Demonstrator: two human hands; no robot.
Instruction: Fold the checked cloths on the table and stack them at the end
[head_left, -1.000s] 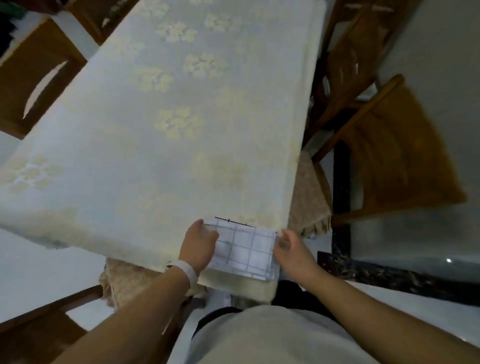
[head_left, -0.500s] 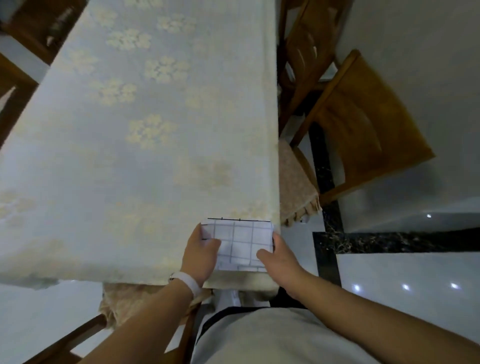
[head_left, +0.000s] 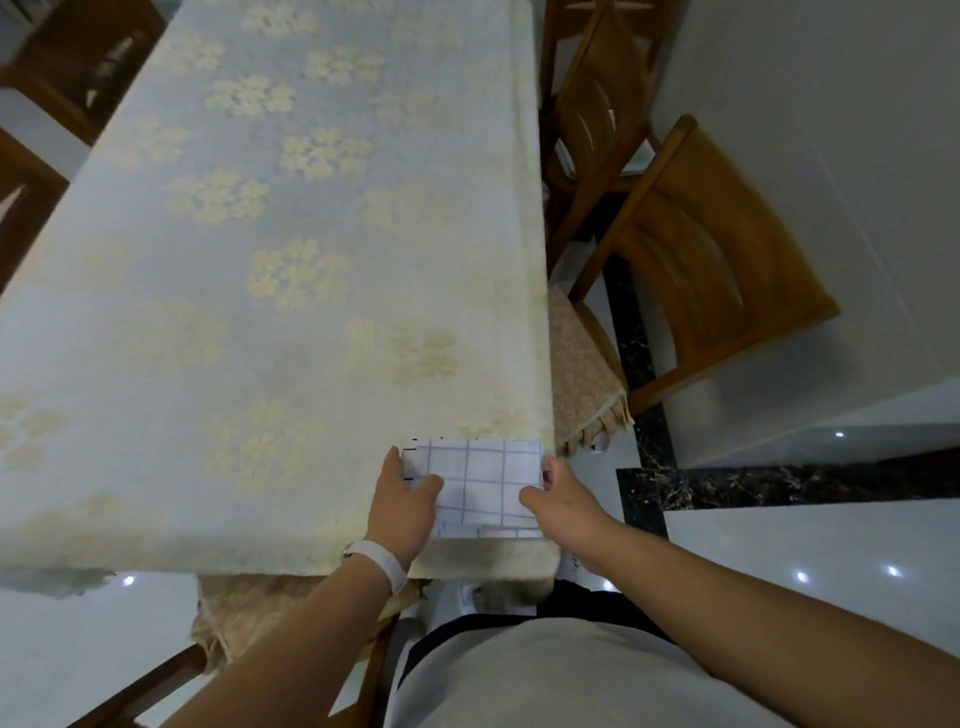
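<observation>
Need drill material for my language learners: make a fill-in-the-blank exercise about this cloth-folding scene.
The folded cloth, held between the left hand and right hand, has a ____ pattern.
It lies at the near ____ corner of the table.
A white wristband is on the ____ wrist.
Missing words: checked; right; left.

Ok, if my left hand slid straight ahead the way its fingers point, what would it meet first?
Only bare flowered tablecloth: the left hand, thumb on the checked cloth, points forward past the cloth's left edge, and that line looks free as far as shown.
</observation>
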